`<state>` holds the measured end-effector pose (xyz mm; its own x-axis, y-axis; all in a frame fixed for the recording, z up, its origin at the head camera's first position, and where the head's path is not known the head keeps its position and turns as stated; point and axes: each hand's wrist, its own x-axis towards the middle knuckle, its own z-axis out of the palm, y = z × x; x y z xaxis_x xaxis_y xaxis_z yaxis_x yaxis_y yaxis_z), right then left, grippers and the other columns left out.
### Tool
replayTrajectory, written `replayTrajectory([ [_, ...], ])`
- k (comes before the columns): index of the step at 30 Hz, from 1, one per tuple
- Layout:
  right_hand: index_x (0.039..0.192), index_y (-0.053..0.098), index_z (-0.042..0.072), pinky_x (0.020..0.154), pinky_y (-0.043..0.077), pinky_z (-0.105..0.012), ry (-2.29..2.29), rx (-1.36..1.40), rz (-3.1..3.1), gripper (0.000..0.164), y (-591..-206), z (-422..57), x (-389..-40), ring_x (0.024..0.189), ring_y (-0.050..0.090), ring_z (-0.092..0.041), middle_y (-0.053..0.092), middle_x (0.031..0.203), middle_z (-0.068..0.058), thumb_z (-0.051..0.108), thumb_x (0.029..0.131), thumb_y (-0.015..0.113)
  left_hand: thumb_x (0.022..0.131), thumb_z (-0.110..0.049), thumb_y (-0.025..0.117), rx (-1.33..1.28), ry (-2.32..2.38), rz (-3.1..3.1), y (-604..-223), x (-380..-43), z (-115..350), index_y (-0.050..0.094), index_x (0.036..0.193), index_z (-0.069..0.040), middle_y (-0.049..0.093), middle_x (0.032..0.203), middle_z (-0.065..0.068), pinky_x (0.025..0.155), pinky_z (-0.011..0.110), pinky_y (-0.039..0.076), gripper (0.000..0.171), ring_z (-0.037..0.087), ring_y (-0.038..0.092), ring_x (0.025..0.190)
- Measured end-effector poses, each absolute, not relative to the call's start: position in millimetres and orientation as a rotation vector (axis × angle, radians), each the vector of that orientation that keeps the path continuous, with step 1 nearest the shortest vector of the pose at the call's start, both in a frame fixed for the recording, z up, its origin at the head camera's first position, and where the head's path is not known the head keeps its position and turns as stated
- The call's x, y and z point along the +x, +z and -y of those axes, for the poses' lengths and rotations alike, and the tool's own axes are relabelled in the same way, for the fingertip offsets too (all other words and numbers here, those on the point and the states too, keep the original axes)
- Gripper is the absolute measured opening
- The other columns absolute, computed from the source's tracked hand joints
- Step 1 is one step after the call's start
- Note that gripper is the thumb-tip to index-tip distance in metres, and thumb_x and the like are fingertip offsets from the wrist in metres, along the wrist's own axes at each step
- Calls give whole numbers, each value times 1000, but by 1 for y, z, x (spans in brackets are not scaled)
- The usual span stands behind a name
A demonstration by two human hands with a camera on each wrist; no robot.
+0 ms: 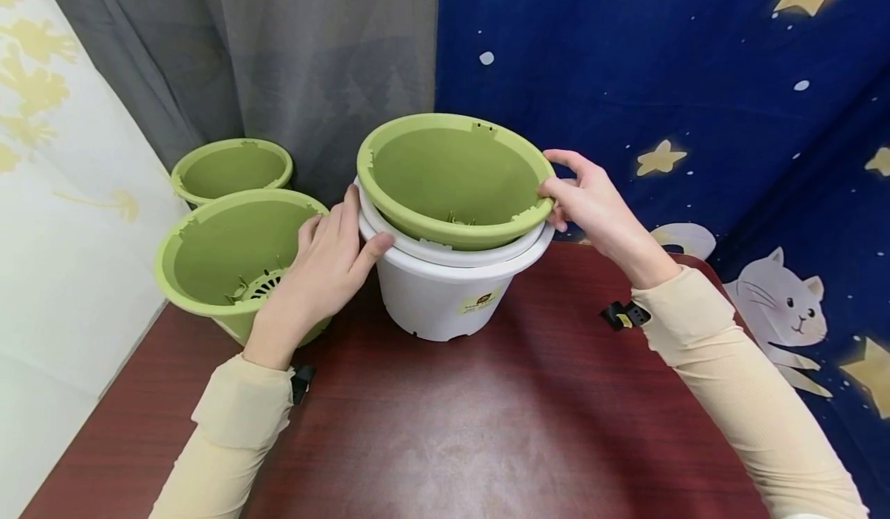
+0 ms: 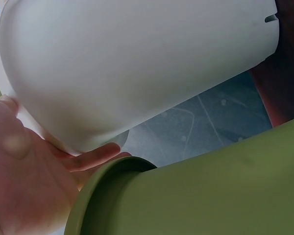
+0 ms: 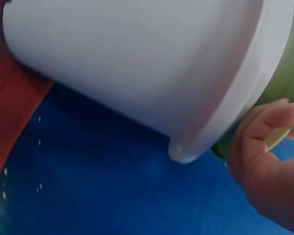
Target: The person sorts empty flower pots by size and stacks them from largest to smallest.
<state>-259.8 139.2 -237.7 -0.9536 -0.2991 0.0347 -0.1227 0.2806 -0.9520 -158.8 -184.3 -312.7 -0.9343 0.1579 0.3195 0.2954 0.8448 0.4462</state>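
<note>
A green flowerpot (image 1: 452, 171) sits tilted in the mouth of a white flowerpot (image 1: 431, 295), its right side raised. Two white rims show, one just inside the other. My right hand (image 1: 591, 202) pinches the green pot's rim on the right; the right wrist view shows those curled fingers (image 3: 257, 129) above the white rim. On the left, my left hand (image 1: 327, 256) grips the white rim, thumb over its top and fingers along the outside. In the left wrist view, fingers (image 2: 95, 156) reach under that rim.
Another green flowerpot (image 1: 202, 264) with a slotted bottom stands partly behind my left forearm. Behind it is one more green flowerpot (image 1: 229, 171). A dark red table (image 1: 459, 426) bears them. Grey and blue curtains (image 1: 591, 55) hang behind, and a white wall (image 1: 56, 272) borders the left.
</note>
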Motion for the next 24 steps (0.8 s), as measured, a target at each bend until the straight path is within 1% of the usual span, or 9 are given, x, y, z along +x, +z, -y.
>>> replayTrajectory([
  [4,149,38,6,44,40,-25,-1668,-456,-2434,59,-239,-143,-260,46,49,-13,57,63,-2,6,92,55,102,-68,23,-344,-719,2758,-311,-158,184,2,160,1,27,159,25,116,58,12,93,36,26,147],
  [10,155,34,4,44,39,-24,-1738,-506,-2418,63,-247,-145,-259,45,48,-12,55,62,-1,8,96,56,102,-68,22,-344,-718,2776,-309,-157,183,-1,160,1,24,161,26,116,57,11,93,34,23,149],
  [14,157,31,1,42,37,-22,-1814,-548,-2392,64,-252,-144,-258,45,46,-9,54,61,1,12,99,56,102,-68,22,-342,-723,2772,-309,-157,183,-1,160,1,26,159,27,116,56,12,94,34,23,149],
  [20,157,31,2,42,35,-20,-1861,-550,-2378,64,-256,-143,-258,47,45,-8,54,64,3,15,100,57,102,-67,23,-343,-710,2772,-308,-157,182,2,160,3,29,157,27,116,57,14,93,36,26,147],
  [24,157,32,3,41,34,-20,-1852,-571,-2396,63,-257,-143,-258,48,44,-9,53,63,3,17,101,57,103,-66,24,-338,-694,2784,-309,-157,183,1,159,4,30,155,29,116,56,14,92,37,27,146],
])
